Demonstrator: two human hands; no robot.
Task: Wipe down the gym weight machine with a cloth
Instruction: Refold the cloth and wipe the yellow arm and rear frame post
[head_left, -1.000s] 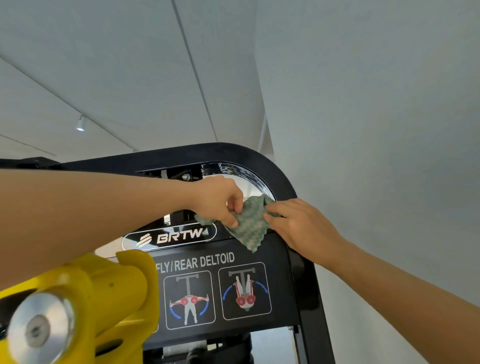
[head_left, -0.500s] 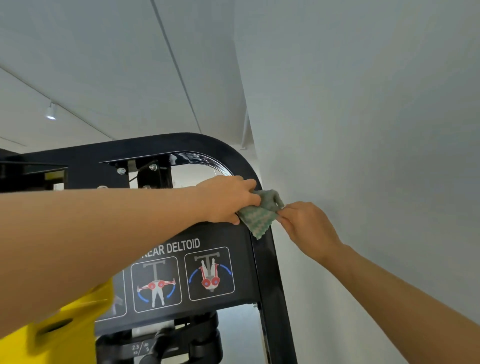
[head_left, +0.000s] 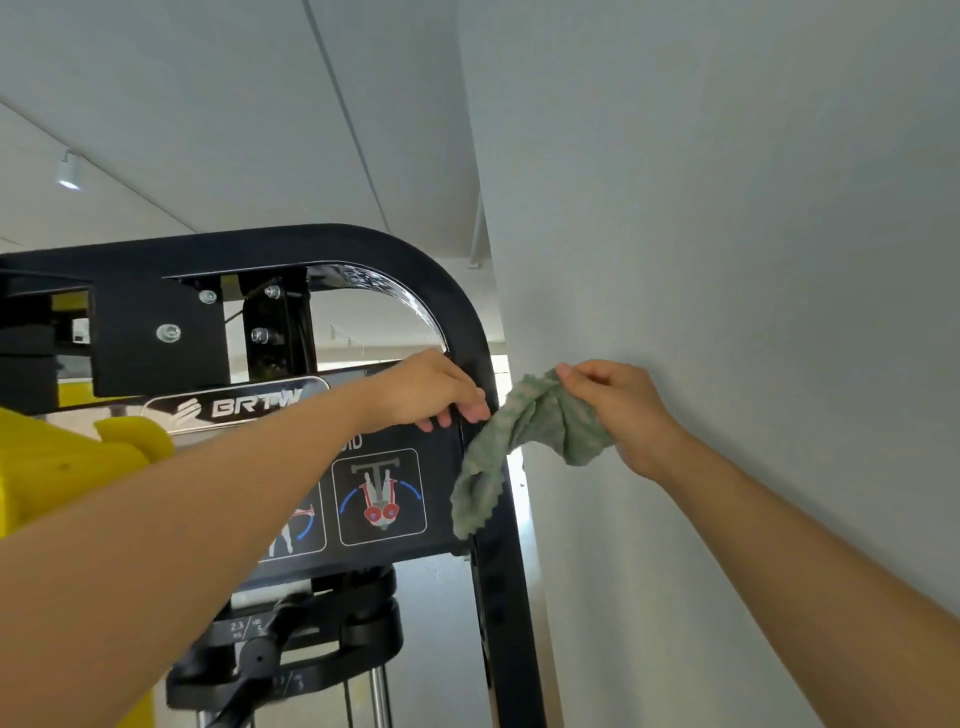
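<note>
Well, the green cloth (head_left: 524, 431) hung bunched from my right grip (head_left: 613, 410), pinched between thumb and fingers, its loose tail hanging in front of the weight machine's black upright (head_left: 498, 582), just beside the wall (head_left: 727, 260). My left grip (head_left: 426, 389) rested on that upright by the exercise placard (head_left: 382, 496), fingers loosely bent, clasping nothing. I judged it best to fold the cloth into a flat pad, press it on and draw downward in long strokes, minding the narrow gap.
</note>
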